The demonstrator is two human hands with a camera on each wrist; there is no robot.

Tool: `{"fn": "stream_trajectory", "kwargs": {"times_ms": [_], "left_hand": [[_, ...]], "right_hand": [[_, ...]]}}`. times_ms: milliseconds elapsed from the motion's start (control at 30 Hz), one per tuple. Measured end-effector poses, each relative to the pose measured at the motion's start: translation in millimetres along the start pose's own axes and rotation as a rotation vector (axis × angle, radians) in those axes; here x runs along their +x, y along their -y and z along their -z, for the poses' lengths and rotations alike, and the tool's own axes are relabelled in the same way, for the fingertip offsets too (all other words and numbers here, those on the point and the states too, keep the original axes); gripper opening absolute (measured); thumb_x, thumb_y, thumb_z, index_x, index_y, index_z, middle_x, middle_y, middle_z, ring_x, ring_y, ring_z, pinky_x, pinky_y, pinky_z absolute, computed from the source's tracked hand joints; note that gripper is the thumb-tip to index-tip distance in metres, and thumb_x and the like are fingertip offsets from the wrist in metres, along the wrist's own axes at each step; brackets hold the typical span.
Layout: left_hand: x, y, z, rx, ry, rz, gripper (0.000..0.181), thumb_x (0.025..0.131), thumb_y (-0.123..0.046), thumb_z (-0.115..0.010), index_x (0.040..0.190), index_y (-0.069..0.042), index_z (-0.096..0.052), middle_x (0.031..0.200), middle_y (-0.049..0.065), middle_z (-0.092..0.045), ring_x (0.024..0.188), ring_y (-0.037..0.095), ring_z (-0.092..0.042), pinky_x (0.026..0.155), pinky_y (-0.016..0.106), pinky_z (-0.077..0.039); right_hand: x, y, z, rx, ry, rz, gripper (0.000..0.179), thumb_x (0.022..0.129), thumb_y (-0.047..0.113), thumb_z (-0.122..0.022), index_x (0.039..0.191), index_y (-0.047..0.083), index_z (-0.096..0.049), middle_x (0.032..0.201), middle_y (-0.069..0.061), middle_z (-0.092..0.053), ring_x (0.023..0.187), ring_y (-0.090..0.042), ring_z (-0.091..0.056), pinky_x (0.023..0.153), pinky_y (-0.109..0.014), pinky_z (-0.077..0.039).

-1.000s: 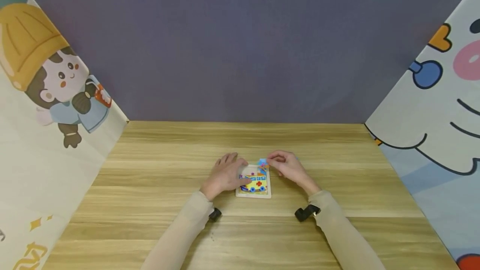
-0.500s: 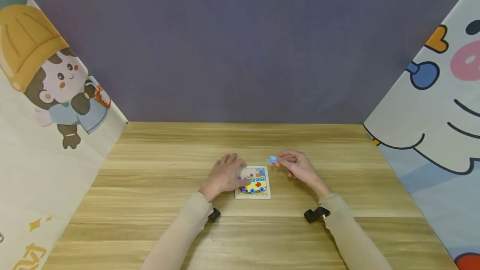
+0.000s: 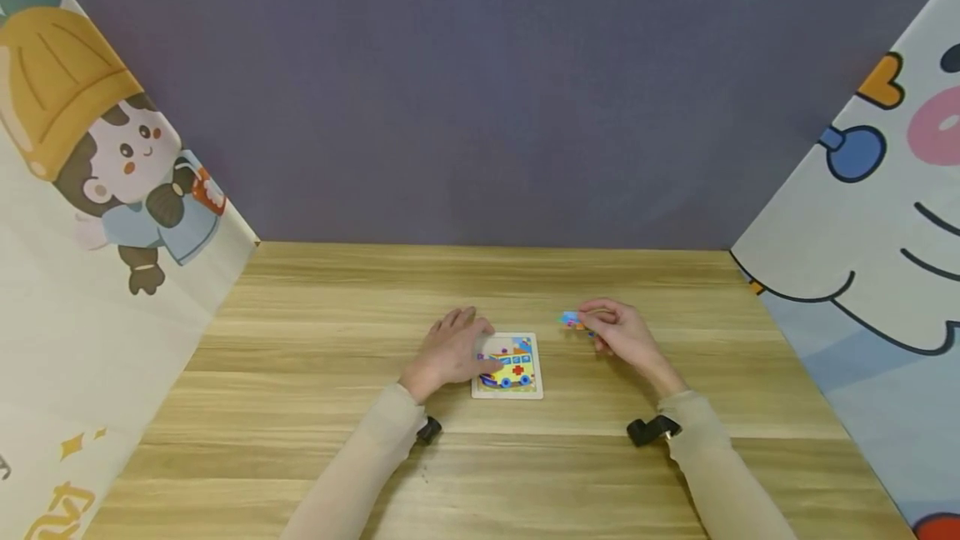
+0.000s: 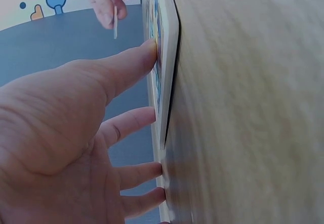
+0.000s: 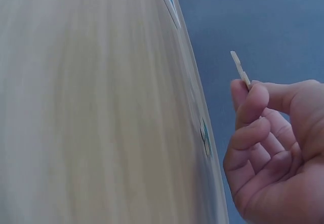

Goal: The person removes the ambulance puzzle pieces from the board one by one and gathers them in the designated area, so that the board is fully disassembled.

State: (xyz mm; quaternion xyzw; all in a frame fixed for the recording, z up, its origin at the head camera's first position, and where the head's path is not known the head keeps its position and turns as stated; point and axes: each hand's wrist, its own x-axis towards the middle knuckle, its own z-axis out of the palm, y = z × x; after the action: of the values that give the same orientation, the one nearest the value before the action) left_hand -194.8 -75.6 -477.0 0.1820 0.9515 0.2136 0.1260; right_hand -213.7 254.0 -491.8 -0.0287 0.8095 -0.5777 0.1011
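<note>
A small jigsaw puzzle board (image 3: 507,395) with a pale wooden border lies on the table, its yellow ambulance picture showing. A bare pale patch shows near the top of it. My left hand (image 3: 450,350) steadies its left side, the thumb pressing on the picture and the other fingers stretched out along the far edge and table. To the right of the board, my right hand (image 3: 619,333) pinches a blue puzzle piece (image 3: 569,318) between thumb and forefinger. In the right wrist view that piece is held edge-on, above the table, with the remaining fingers curled in below.
Another puzzle piece (image 5: 205,138) lies on the table under my right hand, mostly hidden in the head view. A dark partition (image 3: 480,107) stands behind the wooden table (image 3: 337,298). Panels with cartoon prints flank it on both sides.
My right hand has carried the blue puzzle piece away from the board's top right corner, off to the right. My left hand has stayed on the board.
</note>
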Motion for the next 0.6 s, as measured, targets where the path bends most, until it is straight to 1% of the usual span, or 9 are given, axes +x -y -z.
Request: {"fn": "stream_trajectory", "kwargs": {"times_ms": [233,367,500,600], "left_hand": [[0.1,-0.9,0.2,0.005,-0.007,0.005,0.061,0.093,-0.052,-0.078,0.143,-0.023,-0.062,0.174,0.017,-0.03,0.162,0.044,-0.025,0.132,0.065,-0.02],[-0.1,-0.2,-0.4,-0.004,-0.012,-0.001,0.06,0.093,-0.052,-0.078,0.143,-0.022,-0.062,0.174,0.018,-0.031,0.162,0.045,-0.025,0.131,0.066,-0.021],[-0.5,2.7,-0.7,-0.046,-0.011,-0.021,0.061,0.094,-0.052,-0.077,0.144,-0.021,-0.062,0.174,0.019,-0.03,0.162,0.045,-0.023,0.132,0.067,-0.018],[-0.6,7.4,-0.9,-0.096,-0.014,-0.057,0.061,0.094,-0.05,-0.077,0.145,-0.019,-0.062,0.174,0.022,-0.03,0.162,0.048,-0.023,0.131,0.069,-0.016]], "right_hand": [[-3.8,-3.3,13.1,-0.005,-0.042,-0.005,0.046,0.106,0.027,-0.068,0.14,-0.003,-0.062,0.075,-0.002,-0.072,0.054,-0.009,-0.055,0.048,-0.024,-0.044],[-5.5,-6.7,21.2,-0.02,-0.052,-0.011,0.046,0.106,0.026,-0.068,0.141,-0.004,-0.061,0.088,-0.003,-0.077,0.056,-0.008,-0.057,0.049,-0.024,-0.045],[-5.1,-10.7,29.3,-0.025,-0.055,-0.014,0.047,0.106,0.023,-0.068,0.142,-0.006,-0.06,0.103,-0.002,-0.079,0.058,-0.007,-0.06,0.051,-0.022,-0.047],[-5.2,-13.6,35.5,-0.021,-0.055,-0.022,0.048,0.106,0.022,-0.068,0.144,-0.006,-0.058,0.108,0.0,-0.079,0.059,-0.007,-0.06,0.051,-0.022,-0.048]]}}
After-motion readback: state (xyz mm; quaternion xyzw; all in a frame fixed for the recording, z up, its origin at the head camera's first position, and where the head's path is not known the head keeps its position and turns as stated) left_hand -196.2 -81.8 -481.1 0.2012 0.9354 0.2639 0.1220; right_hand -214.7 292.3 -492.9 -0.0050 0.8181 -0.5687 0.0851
